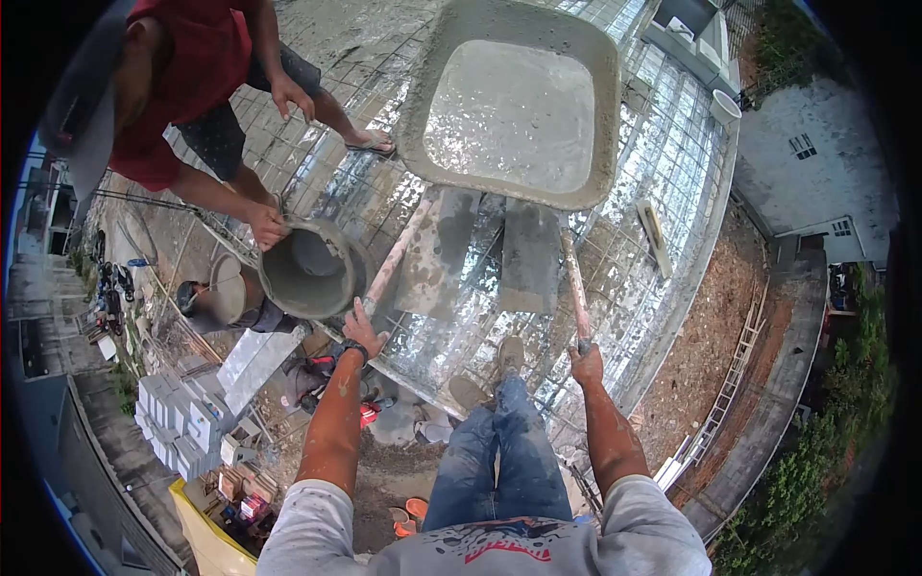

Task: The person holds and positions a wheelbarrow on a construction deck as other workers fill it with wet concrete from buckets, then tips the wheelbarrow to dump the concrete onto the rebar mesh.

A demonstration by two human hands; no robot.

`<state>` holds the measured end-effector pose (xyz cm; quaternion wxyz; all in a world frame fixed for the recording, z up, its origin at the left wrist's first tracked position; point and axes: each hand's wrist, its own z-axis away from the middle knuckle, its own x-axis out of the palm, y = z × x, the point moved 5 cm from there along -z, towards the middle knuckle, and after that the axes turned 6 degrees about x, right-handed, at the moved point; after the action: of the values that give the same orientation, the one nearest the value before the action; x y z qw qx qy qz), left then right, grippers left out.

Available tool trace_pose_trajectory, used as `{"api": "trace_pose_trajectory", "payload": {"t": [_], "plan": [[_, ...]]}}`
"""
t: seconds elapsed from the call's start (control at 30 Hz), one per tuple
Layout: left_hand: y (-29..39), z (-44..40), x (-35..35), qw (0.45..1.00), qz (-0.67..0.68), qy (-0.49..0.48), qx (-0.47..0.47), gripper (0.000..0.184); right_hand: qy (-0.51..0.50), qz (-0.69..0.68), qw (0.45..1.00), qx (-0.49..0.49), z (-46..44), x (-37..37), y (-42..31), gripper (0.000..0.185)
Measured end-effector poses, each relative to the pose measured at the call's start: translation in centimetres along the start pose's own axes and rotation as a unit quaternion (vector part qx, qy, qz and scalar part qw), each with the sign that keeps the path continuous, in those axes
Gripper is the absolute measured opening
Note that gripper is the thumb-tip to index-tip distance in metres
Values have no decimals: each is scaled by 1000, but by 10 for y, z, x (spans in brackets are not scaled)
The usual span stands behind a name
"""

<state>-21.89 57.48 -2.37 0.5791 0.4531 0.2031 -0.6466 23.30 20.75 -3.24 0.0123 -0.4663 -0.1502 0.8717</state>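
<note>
A wheelbarrow [415, 144] stands in front of me, its tray holding wet grey concrete [509, 115]. My right hand [586, 365] is wrapped round the end of its right handle [576, 288]. My left hand [365, 333] is open with fingers apart, by the end of the left handle [401, 245]; whether it touches the handle I cannot tell. Just beyond that hand is a grey-coated bucket [331, 245], tilted with its mouth toward me. A co-worker in a red shirt [206, 48] grips its rim with one hand [267, 226].
Wire mesh [384, 58] covers the wet slab underfoot. A wooden float [654, 238] lies to the right, near the slab's curved edge. Below on the left, another person [197, 300] is beside a second bucket [228, 288]. Stacked blocks [187, 418] and a ladder [720, 394] are lower down.
</note>
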Motion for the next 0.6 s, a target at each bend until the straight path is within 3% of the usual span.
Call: {"api": "trace_pose_trajectory", "payload": {"t": [0.17,0.27,0.37,0.6], "plan": [[-8,-4,12,1000,-10,9,7,127,19,-38,997,-62,4,-4,-7,42],[1,0,-1,1000,0,7,7,125,-6,-103,994,-42,-40,42,43,33],[3,2,-2,1000,-23,-4,-11,127,-29,-107,992,-55,-21,22,16,25],[9,3,-10,999,-2,-11,-46,115,-12,-150,982,-117,-43,39,33,19]]}}
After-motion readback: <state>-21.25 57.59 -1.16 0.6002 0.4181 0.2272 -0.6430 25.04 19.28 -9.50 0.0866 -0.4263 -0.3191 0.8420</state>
